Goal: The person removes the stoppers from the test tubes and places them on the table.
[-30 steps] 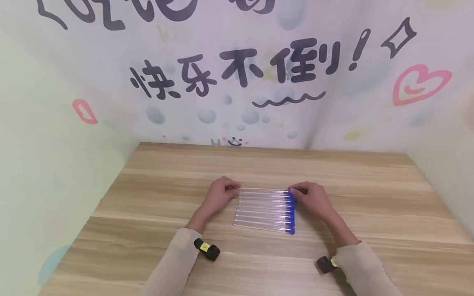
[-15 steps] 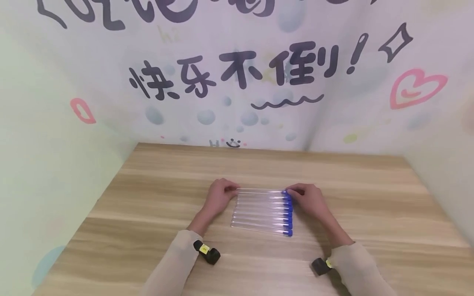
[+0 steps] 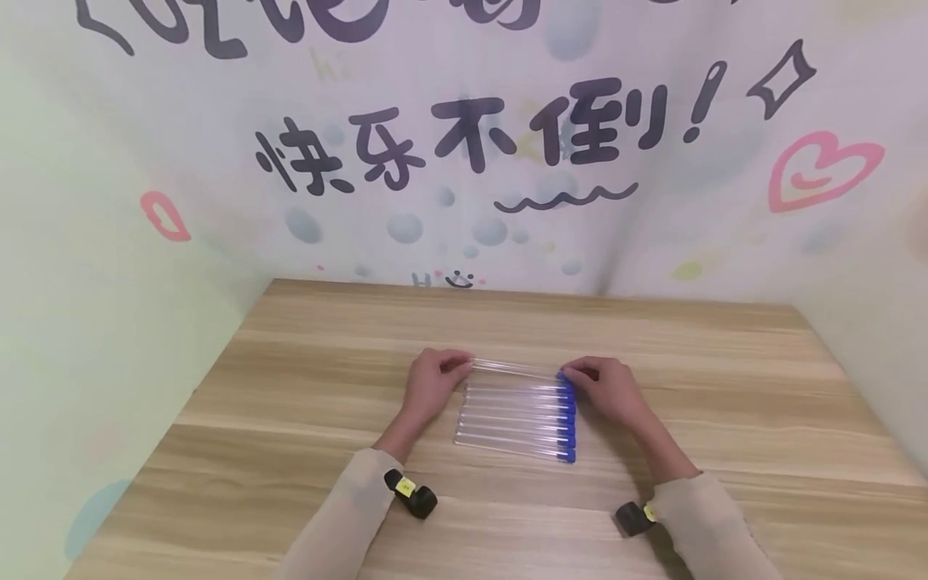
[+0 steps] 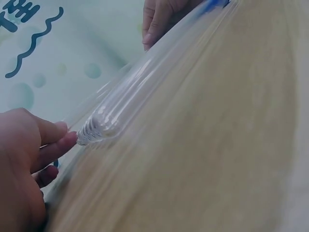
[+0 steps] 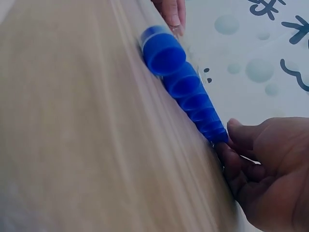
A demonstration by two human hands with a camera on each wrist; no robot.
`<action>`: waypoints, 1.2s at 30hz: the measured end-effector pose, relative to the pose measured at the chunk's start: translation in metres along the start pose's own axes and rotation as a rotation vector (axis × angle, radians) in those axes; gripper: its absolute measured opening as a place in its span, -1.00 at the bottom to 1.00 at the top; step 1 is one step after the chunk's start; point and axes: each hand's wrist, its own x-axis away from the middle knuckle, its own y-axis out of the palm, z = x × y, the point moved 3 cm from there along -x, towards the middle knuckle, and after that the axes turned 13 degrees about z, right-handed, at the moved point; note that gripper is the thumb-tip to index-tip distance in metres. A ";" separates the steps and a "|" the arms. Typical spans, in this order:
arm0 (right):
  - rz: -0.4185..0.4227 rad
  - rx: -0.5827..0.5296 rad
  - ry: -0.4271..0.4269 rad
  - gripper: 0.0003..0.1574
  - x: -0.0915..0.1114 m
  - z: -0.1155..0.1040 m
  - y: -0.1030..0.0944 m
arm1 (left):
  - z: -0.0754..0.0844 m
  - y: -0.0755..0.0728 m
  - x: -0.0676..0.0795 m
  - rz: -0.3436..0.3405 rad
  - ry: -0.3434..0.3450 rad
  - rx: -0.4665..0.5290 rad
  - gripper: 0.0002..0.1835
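Observation:
Several clear test tubes with blue caps lie side by side in a row, caps to the right. At the far side, one or two tubes sit at a slant, their clear end apart from the row. My left hand pinches that clear end between thumb and fingertips. At the cap end my right hand pinches the farthest blue cap between thumb and index finger. In the left wrist view, the rounded glass ends line up beside the fingertips.
The tubes lie on a wood-grain table. Behind it hangs a white printed cloth with dark lettering, and pale walls stand at both sides. A small black camera is strapped to each wrist.
My left hand has drawn the clear end of the farthest tubes away from the row, opening a wedge-shaped gap. The right hand stays at the caps.

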 end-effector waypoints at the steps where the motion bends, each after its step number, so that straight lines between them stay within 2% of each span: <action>1: -0.005 -0.002 0.001 -0.76 0.000 0.000 0.000 | 0.000 0.000 0.000 0.005 -0.006 0.017 -0.81; 8: -0.029 -0.027 0.044 -0.66 0.001 0.002 0.000 | 0.000 0.001 0.001 0.032 -0.068 0.135 -0.78; 13: -0.030 -0.096 0.072 -0.61 -0.001 0.000 -0.004 | 0.002 0.001 -0.002 0.054 -0.102 0.221 -0.76; 17: -0.035 -0.146 0.037 -0.62 -0.005 -0.005 -0.007 | 0.007 0.000 -0.006 0.098 -0.134 0.281 -0.76; 21: 0.021 -0.197 0.013 -0.63 -0.012 -0.011 -0.010 | 0.012 0.000 -0.012 0.120 -0.113 0.280 -0.79; 25: 0.081 -0.250 0.059 -0.61 -0.018 -0.012 -0.009 | 0.012 0.002 -0.019 0.107 -0.091 0.307 -0.83; 31: 0.099 -0.343 0.139 -0.58 -0.026 -0.004 -0.003 | 0.011 0.009 -0.026 0.055 -0.132 0.376 -0.80; 36: 0.107 -0.410 0.176 -0.55 -0.027 0.005 0.003 | 0.005 0.014 -0.026 0.021 -0.155 0.354 -0.79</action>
